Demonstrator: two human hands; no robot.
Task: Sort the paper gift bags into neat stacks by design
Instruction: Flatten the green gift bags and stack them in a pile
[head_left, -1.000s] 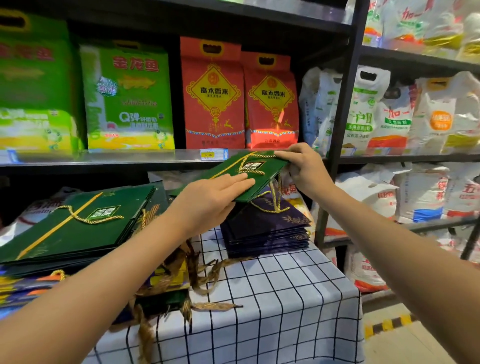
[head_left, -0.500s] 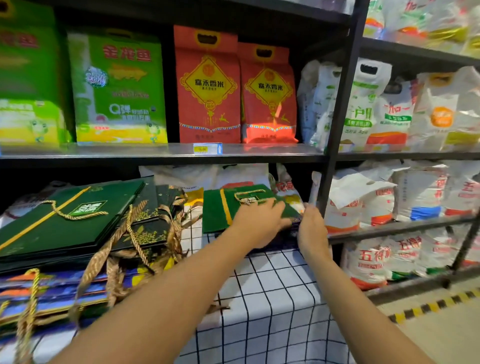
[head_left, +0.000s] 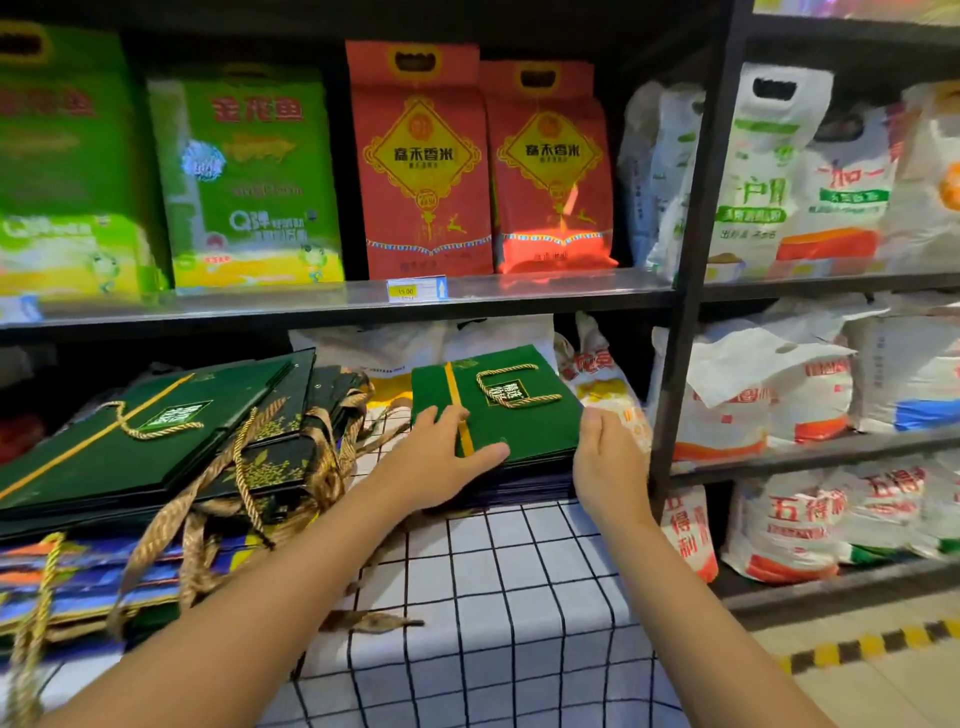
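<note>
green bag (head_left: 511, 410): flat on top of the dark purple stack (head_left: 524, 483), far end of the table near the shelf; gold stripe down its left part, gold cord handle lying on its face, dark label under the handle
left hand (head_left: 441, 462): palm down, fingers straight, pressing on the near-left part of the green bag across the gold stripe; not gripping anything
right hand (head_left: 605, 457): edge-on at the right side of the green bag and stack, fingers relaxed and roughly straight, holds nothing; contact with the stack edge can't be told
purple stack: several flat dark bags, edges roughly aligned, sits on the checked cloth
left pile (head_left: 156, 452): unsorted heap on the left of the table; dark green bags with gold stripe and cord on top, tilted, dark bags with gold leaf print under them, blue and orange bags at the bottom; tan ribbon and cord handles spilling toward the front
tablecloth (head_left: 498, 613): white with black grid, hangs over the table front
shelf behind (head_left: 467, 296): green and red rice bags upright, price tag on the shelf edge
right rack (head_left: 810, 441): white rice sacks on several levels
floor: yellow and black stripe at lower right
</note>
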